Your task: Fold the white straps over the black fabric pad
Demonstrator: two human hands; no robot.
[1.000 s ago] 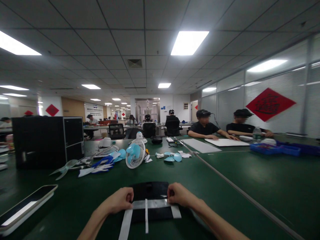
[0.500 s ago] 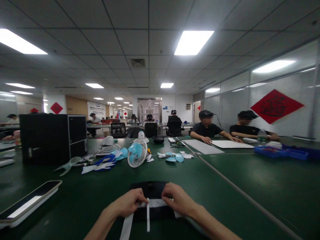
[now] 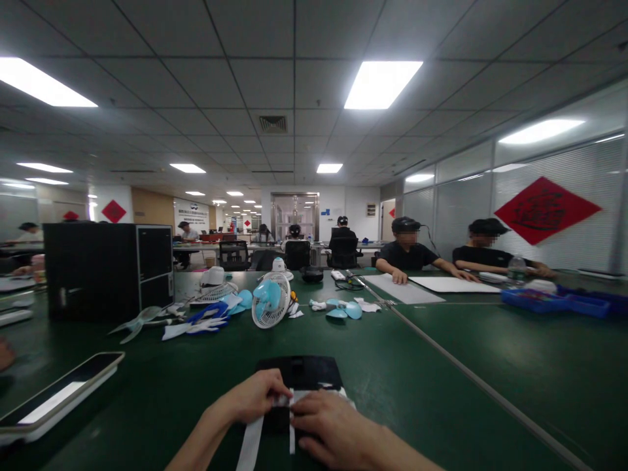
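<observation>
A flat black panel point(image 3: 299, 371) lies on the green table point(image 3: 432, 405) right in front of me, with pale tape strips point(image 3: 252, 442) across it and hanging toward me. My left hand point(image 3: 255, 396) pinches the tape at the panel's left part, fingers closed on it. My right hand point(image 3: 328, 432) lies over the near middle of the panel, fingers bent and pressing down on the tape, touching the left hand's fingertips.
A tablet-like device point(image 3: 59, 396) lies at the left. Beyond are a small blue fan point(image 3: 269, 301), loose fan blades point(image 3: 343, 310), gloves point(image 3: 193, 325) and a black computer case point(image 3: 105, 269). Two people sit at the far right with white sheets point(image 3: 441, 284) and a blue tray point(image 3: 554, 302).
My right hand slid left and toward me along the tape, from the panel's right edge to its middle, meeting the left hand. The left hand shifted slightly right.
</observation>
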